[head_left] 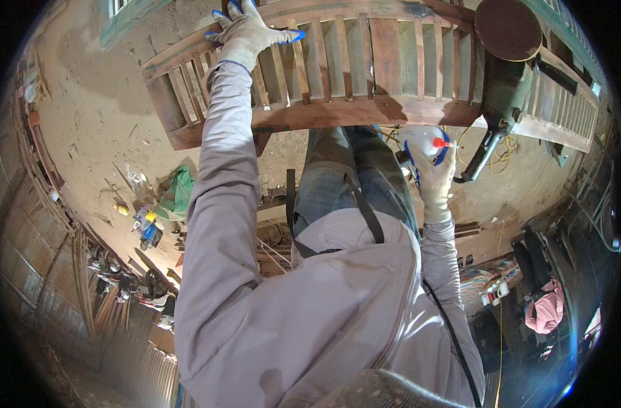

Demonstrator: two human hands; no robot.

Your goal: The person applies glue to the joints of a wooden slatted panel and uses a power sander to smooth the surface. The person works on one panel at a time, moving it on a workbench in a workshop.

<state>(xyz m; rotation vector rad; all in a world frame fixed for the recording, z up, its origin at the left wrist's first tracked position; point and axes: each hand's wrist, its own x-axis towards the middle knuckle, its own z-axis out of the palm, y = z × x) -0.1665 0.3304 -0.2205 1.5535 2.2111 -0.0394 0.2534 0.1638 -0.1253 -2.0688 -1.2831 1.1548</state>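
A long wooden frame with slats (392,111) lies across in front of me, its slats set between two rails. My left hand (248,32), in a white glove with blue fingertips, rests on the frame's far left part, open with fingers spread. Below the near rail, my right hand (436,178), gloved alike, is closed round a white squeeze bottle (419,139) with a red nozzle. Its grip partly hides the bottle. A green machine with a dark round top (507,30) and a lever handle (484,153) stands over the frame beside my right hand.
Yellow cord (504,153) lies coiled on the floor at the right. Left of my legs are a green cloth (179,190) and a blue item (150,234). Several wood strips and tools lie along the left wall. A pink cloth (546,309) hangs at the lower right.
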